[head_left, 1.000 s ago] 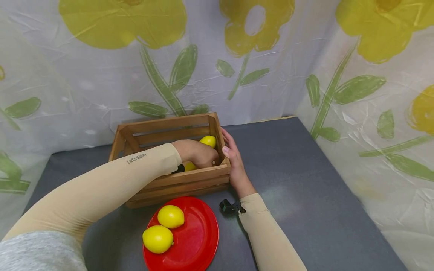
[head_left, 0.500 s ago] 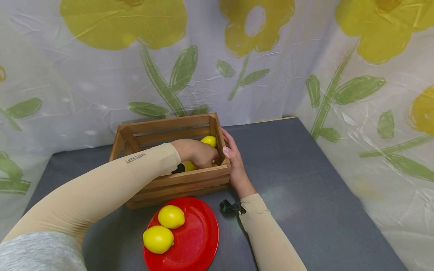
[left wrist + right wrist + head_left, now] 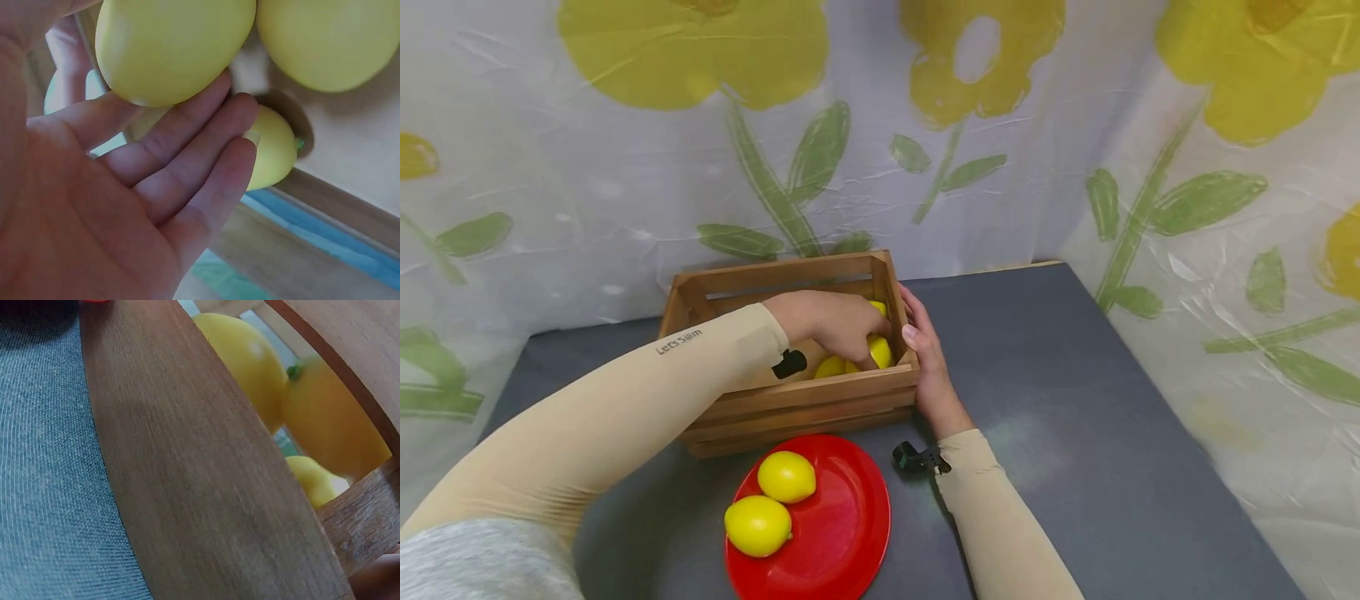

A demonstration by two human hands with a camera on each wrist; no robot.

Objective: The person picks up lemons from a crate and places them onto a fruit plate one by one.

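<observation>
A grey desk point(image 3: 1075, 400) carries a wooden crate point(image 3: 790, 400) against the flowered backdrop, with a red plate point(image 3: 850, 533) just in front of it bearing two lemons point(image 3: 758, 525) side by side. The right hand point(image 3: 928, 367) lies flat against the crate's right end, fingers straight — the left hand point(image 3: 827, 325) reaches down inside and its fingers curl round a lemon point(image 3: 169, 47), lifted among the others point(image 3: 275, 150) at the crate's right end.

Crate point(image 3: 790, 400) on table point(image 3: 1075, 400) holds lemons point(image 3: 880, 351); plate point(image 3: 850, 533) with two lemons point(image 3: 786, 476) sits just in front of it.
</observation>
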